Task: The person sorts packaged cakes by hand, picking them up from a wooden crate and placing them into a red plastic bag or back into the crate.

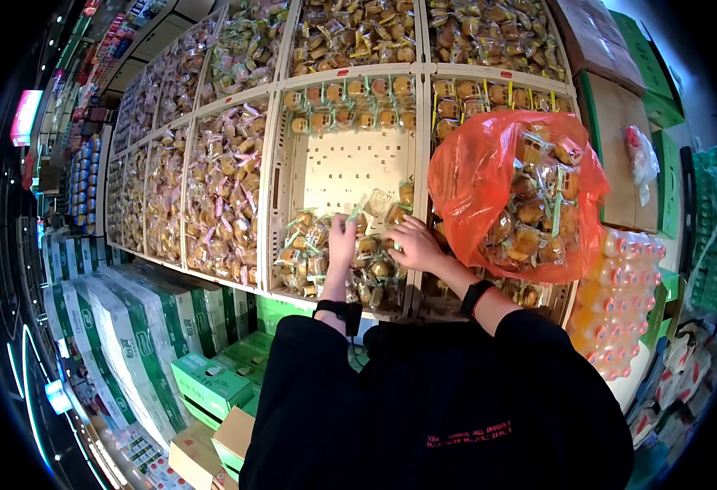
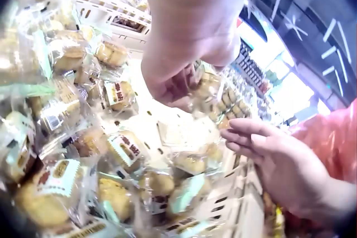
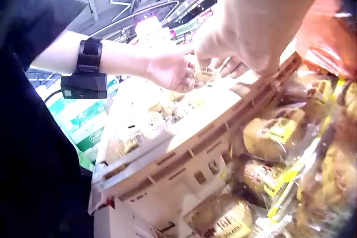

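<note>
In the left wrist view, the left hand (image 2: pixel 173 76) pinches a clear-wrapped pastry (image 2: pixel 205 90) with curled fingers. The right hand (image 2: pixel 290 165) is beside it, fingers extended and nearly straight, holding nothing that shows. In the head view, the left hand (image 1: pixel 342 243) and right hand (image 1: pixel 417 245) are over a cream plastic crate (image 1: pixel 350 167). Wrapped pastries (image 1: pixel 301 253) lie loosely piled in its near part, and rows of them (image 1: pixel 350 106) line its far end. A small clear packet (image 1: pixel 379 202) lies just beyond the hands.
A red plastic bag (image 1: pixel 473 175) full of wrapped pastries rests on the crate to the right. More filled crates (image 1: pixel 223 175) stand left and behind. Bottled drinks (image 1: pixel 620 286) are at the right, green cartons (image 1: pixel 211 380) at the lower left.
</note>
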